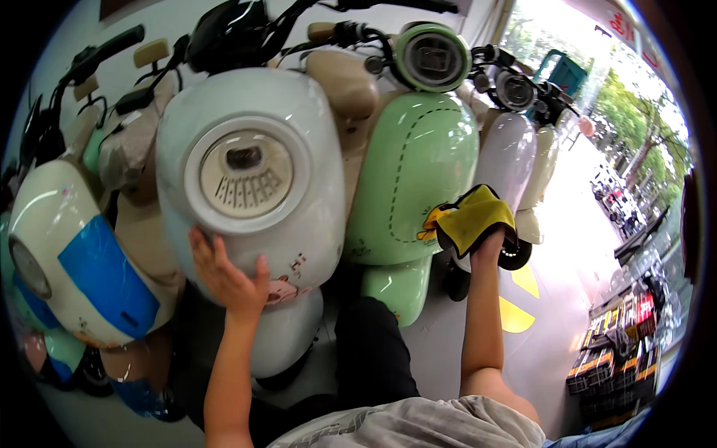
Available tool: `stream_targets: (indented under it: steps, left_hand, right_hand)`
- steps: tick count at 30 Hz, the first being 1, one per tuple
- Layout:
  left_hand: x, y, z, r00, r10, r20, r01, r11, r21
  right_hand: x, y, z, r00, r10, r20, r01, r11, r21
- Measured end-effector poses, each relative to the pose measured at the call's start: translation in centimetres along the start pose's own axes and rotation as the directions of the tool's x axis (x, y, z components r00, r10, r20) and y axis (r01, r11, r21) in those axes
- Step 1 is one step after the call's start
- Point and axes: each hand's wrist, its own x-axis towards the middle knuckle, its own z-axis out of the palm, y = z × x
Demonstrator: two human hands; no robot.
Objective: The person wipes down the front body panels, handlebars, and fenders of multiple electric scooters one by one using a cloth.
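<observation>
Bracing, seemingly: left hand (236, 282) spread, empty, at lower edge of white scooter (179, 149); right hand (491, 245) gripping yellow cloth (478, 216), likely padding fingers, by green scooter (426, 172).

Lit mostly by daylight from the open doorway (586, 142) at upper right — blown out to near white there and along the floor (562, 254) beside it. Dimmer toward the left, sinking into dark shadow beneath the scooters (418, 172), yet flecked with small glints on their glossy panels (250, 97). Reasonably crisp mid-frame, softer outward — bent by the fisheye and ringed in black.
</observation>
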Motion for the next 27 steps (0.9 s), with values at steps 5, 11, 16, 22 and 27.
stream_targets:
  steps: [5, 11, 16, 22, 27]
  left_hand:
    - [-0.1, -0.5, 0.3, 1.0, 0.009, -0.019, -0.009, 1.0, 0.004]
    - [-0.5, -0.5, 1.0, 0.999, -0.016, -0.041, 0.013, 0.998, -0.065]
    - [-1.0, -0.1, -0.2, 0.995, -0.092, 0.036, 0.094, 0.993, -0.065]
    - [-3.6, 1.4, -9.3, 0.926, -0.32, 0.2, 0.345, 0.933, -0.106]
    - [-15.0, 2.7, -18.4, 0.555, -0.525, 0.645, 0.662, 0.748, 0.04]
  right_hand:
    - [-0.6, 6.2, -3.6, 0.991, -0.087, -0.104, 0.055, 0.959, -0.277]
    - [-5.1, 6.1, 2.0, 0.993, -0.047, 0.106, 0.087, 0.906, -0.414]
    - [-9.7, 7.1, 8.0, 0.937, 0.055, 0.345, 0.12, 0.876, -0.467]
    - [-14.9, 8.3, 12.7, 0.783, 0.168, 0.598, 0.164, 0.873, -0.46]
    - [-17.8, 9.7, 15.4, 0.646, 0.211, 0.734, 0.188, 0.888, -0.42]
